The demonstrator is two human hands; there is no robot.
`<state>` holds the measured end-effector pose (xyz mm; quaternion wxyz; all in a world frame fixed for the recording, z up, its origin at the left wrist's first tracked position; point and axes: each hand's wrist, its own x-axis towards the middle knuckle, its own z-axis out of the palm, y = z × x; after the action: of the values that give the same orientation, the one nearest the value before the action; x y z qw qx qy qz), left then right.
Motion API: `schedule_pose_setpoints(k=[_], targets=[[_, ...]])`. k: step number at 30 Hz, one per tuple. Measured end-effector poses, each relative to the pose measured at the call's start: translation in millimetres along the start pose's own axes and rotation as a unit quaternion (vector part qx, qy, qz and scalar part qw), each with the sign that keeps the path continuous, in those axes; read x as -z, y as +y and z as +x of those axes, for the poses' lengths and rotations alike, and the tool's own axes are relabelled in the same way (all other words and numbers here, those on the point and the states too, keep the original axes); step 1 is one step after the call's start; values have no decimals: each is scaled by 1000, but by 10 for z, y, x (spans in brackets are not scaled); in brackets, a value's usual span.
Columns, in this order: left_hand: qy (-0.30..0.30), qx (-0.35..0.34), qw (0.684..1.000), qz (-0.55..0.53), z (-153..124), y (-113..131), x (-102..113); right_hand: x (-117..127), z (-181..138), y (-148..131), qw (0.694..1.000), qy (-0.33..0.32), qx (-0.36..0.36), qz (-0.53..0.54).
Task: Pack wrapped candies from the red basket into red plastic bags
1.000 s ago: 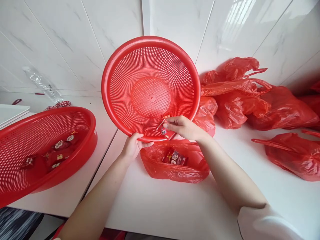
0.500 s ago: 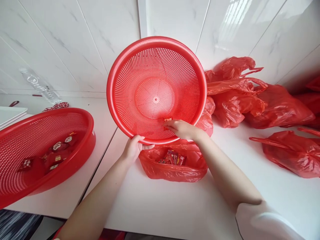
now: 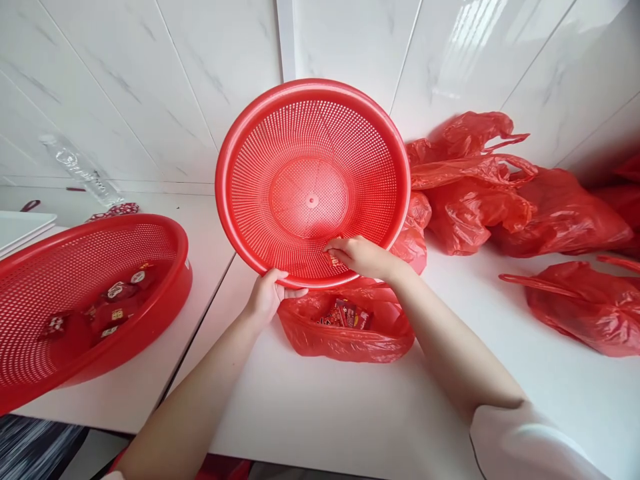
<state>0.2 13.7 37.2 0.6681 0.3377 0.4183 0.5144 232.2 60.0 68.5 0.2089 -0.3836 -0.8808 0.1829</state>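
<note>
A red mesh basket (image 3: 314,87) is tilted so that its opening faces me. My left hand (image 3: 266,297) grips the lower left of its rim, thumb on the inner side. Inside the basket's lower wall, the fingers of my right hand (image 3: 357,256) are closed on a small red packet (image 3: 334,261) with gold print, mostly covered by the fingers. Directly below the rim, an open red plastic bag (image 3: 345,348) lies on the table, with several dark red printed packets (image 3: 353,315) showing in its mouth.
A second red mesh basket (image 3: 181,248) at the left holds several red-wrapped items (image 3: 118,312). Filled red plastic bags (image 3: 555,210) crowd the right side. A clear bottle (image 3: 83,170) and a white tray (image 3: 25,230) are at the back left. White tiles (image 3: 125,80) rise behind the table.
The fingers of my right hand have closed further over the small packet, which has turned and dropped slightly. The basket's top rim has come down a little. My left hand keeps its hold.
</note>
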Motion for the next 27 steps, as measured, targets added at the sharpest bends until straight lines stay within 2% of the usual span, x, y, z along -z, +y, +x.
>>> schedule_pose_setpoints(k=[4,7,9,11,13,16,20,23,25,27], targets=[[0,-2,1000,0,15,-13,20,-32,5,5,1000,-21,-2,5],[-8,0,1000,-6,17,-11,21,-39,11,0,999,25,-19,33],[-13,1,1000,-12,13,1,18,-28,11,-17,993,56,-34,100],[-16,-2,1000,-20,9,19,20,-6,9,-43,975,63,-54,207],[-16,-10,1000,-25,9,38,29,23,4,-71,942,54,-82,320],[-12,-23,999,-24,18,58,50,71,-4,-119,902,35,-115,413],[-6,-32,999,-21,33,77,64,107,-8,-166,899,25,-125,419],[-2,-34,999,-21,31,89,60,97,1,-154,884,26,-133,447],[-3,-32,999,-20,27,94,58,96,0,-135,877,26,-125,462],[-5,-31,999,-19,25,95,58,120,-19,-133,887,12,-100,452]])
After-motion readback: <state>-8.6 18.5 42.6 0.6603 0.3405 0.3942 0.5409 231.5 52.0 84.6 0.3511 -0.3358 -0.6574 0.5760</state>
